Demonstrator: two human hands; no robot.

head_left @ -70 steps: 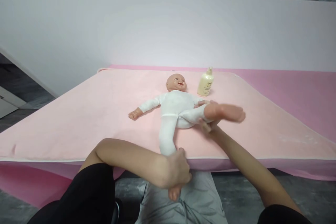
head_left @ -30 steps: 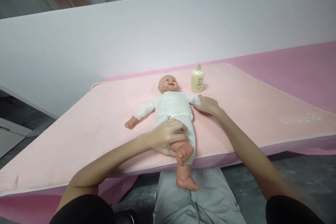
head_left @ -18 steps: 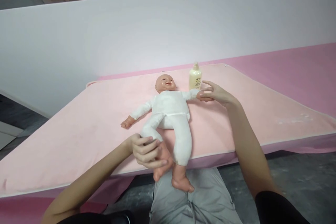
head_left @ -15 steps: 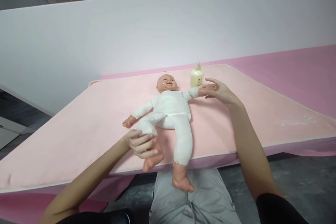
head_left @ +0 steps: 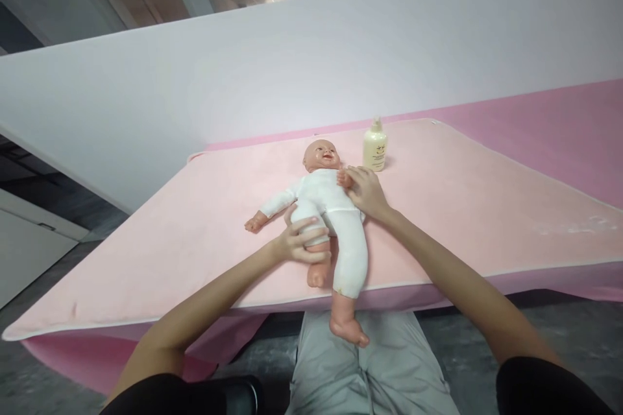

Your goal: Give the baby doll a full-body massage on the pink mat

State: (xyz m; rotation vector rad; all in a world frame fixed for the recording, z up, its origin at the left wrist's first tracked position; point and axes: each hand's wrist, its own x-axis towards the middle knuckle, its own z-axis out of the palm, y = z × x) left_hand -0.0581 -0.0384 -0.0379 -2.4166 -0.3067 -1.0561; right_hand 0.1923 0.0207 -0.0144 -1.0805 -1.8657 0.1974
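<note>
A baby doll (head_left: 324,191) with a white cloth body lies on its back on a peach mat (head_left: 219,220). My left hand (head_left: 302,240) is wrapped round the doll's bent leg on the left, which is pushed up toward its belly. With my right hand (head_left: 366,191) I hold the doll's arm on the right, folded across its chest; the doll's small hand shows at my fingertips. Its other arm lies stretched out to the left. The straight leg hangs its foot over the mat's front edge, above my lap.
A pale yellow pump bottle (head_left: 374,148) stands on the mat just behind my right hand. A white partition (head_left: 341,65) rises along the back. Pink cloth (head_left: 559,136) shows beyond the mat at the right.
My right hand has brought the doll's arm inward from out at the side onto its chest. My left hand has pushed the doll's leg up and bent it toward the belly.
</note>
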